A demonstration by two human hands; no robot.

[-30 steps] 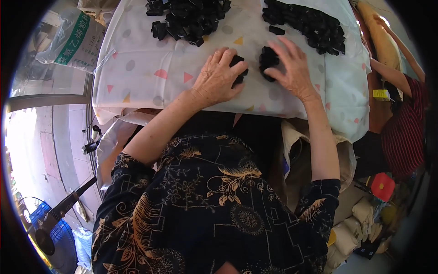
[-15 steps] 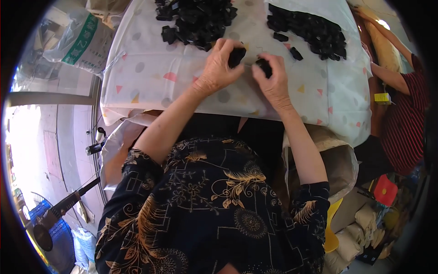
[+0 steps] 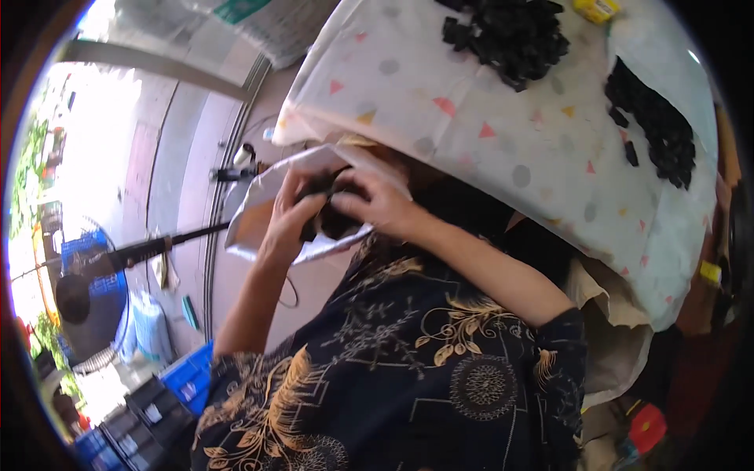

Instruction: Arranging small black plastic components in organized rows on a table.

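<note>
My left hand [image 3: 289,216] and my right hand [image 3: 383,202] are close together over the mouth of a white bag [image 3: 263,187] at the table's left front corner. Both hands curl around small black pieces [image 3: 320,185], blurred by motion. Their exact kind cannot be made out. On the table lies a heap of black block-like pieces [image 3: 514,39]. Farther right, a second group of black pieces [image 3: 656,129] is spread out, with a couple lying apart from it.
A patterned white cloth [image 3: 471,153] covers the table. A pale open bag [image 3: 620,353] hangs at its front right. To the left stand a fan [image 3: 86,286] and blue crates [image 3: 188,381]. A yellow packet [image 3: 597,9] lies by the heap.
Both hands, each with a black piece, have moved from above the table leftward and nearer, to over the white bag. The view has turned left.
</note>
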